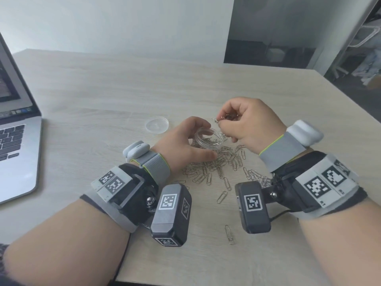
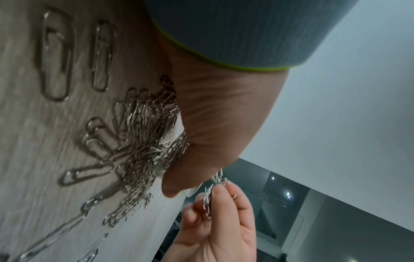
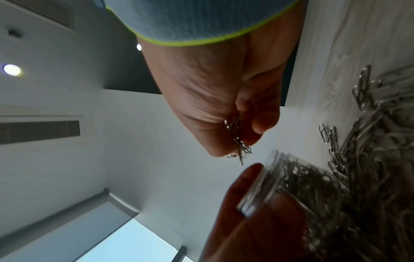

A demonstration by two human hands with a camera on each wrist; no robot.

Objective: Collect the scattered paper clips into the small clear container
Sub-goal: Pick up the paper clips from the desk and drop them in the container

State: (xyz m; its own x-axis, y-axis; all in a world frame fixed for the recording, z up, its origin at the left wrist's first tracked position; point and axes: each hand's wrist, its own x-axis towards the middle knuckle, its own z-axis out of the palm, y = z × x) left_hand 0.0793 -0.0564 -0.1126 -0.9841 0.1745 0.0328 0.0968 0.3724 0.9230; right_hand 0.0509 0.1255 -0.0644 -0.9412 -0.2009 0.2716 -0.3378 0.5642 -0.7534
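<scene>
A small clear container [image 1: 208,139] stands on the wooden table among a heap of silver paper clips [image 1: 218,166]. My left hand [image 1: 189,141] curls round the container, thumb at its near side, and steadies it; several clips lie inside. My right hand [image 1: 233,124] hovers just above the container's rim and pinches a small bunch of paper clips [image 1: 221,119] between thumb and fingers. The right wrist view shows that bunch [image 3: 237,136] hanging from my fingers over the clear container [image 3: 280,186]. In the left wrist view the pinched clips [image 2: 212,191] sit beyond my palm.
The container's round clear lid [image 1: 156,125] lies on the table behind my left hand. An open laptop [image 1: 14,129] stands at the left edge. Loose clips [image 1: 229,234] are scattered toward the table's near edge [image 1: 206,282].
</scene>
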